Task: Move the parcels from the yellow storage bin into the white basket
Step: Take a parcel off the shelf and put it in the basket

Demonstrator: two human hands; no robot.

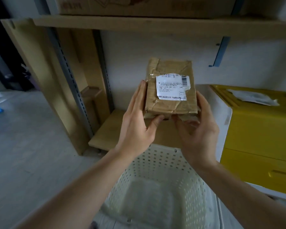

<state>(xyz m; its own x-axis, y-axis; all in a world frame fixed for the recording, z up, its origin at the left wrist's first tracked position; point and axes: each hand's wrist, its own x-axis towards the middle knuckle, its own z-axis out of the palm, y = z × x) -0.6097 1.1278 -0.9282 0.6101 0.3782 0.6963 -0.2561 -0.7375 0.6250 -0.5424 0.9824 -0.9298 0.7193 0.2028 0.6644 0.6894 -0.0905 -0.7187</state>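
Observation:
A brown taped cardboard parcel [170, 104] with a white shipping label is held up between both hands, above the white perforated basket [157, 164]. My left hand [137, 123] lies along the parcel's left side with straight fingers, its thumb under the near edge. My right hand [198, 129] cups the right side and near corner, fingers curled round it. The basket below holds nothing that I can see. The yellow storage bin [261, 139] stands at the right, with a pale plastic-wrapped parcel [253, 97] lying in its top.
A wooden shelf unit with metal uprights [73, 76] stands behind the parcel, with a low wooden shelf board [116, 134] beyond the basket. A cardboard box [139, 5] sits on the upper shelf. Pale floor [23, 146] spreads to the left.

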